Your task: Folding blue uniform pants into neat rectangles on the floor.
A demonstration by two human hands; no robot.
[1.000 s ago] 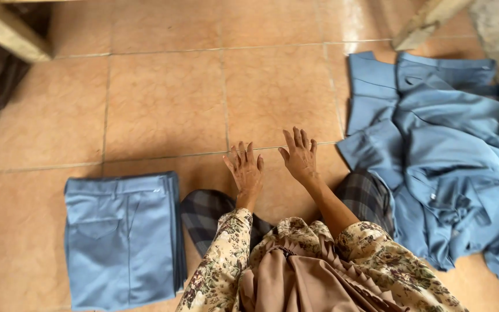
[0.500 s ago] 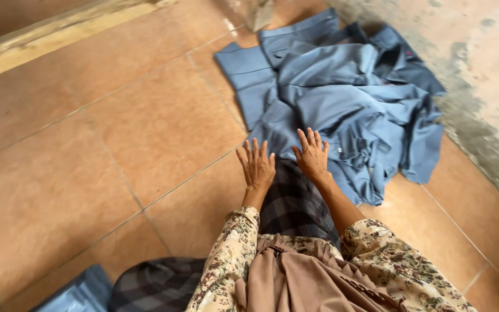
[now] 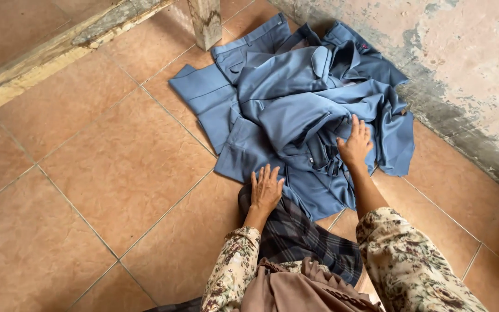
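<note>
A crumpled pile of blue-grey trousers (image 3: 296,98) lies on the tiled floor close to the wall. My right hand (image 3: 355,143) rests on top of the pile near its right side, fingers spread and flat on the cloth. My left hand (image 3: 265,189) lies at the pile's near edge, fingers apart, touching the blue fabric and the dark plaid cloth (image 3: 301,237) over my knee. Both arms wear floral-patterned sleeves (image 3: 411,266). Neither hand has closed around anything.
Orange-brown floor tiles (image 3: 116,173) spread to the left. A wooden post (image 3: 205,22) stands behind the pile, and a worn wooden beam (image 3: 58,52) runs along the floor at upper left. A stained plaster wall (image 3: 469,75) borders the right.
The view has swung right, away from a folded blue garment at lower left. Both hands moved from bare tiles onto the trouser pile, the right one reaching farther onto it.
</note>
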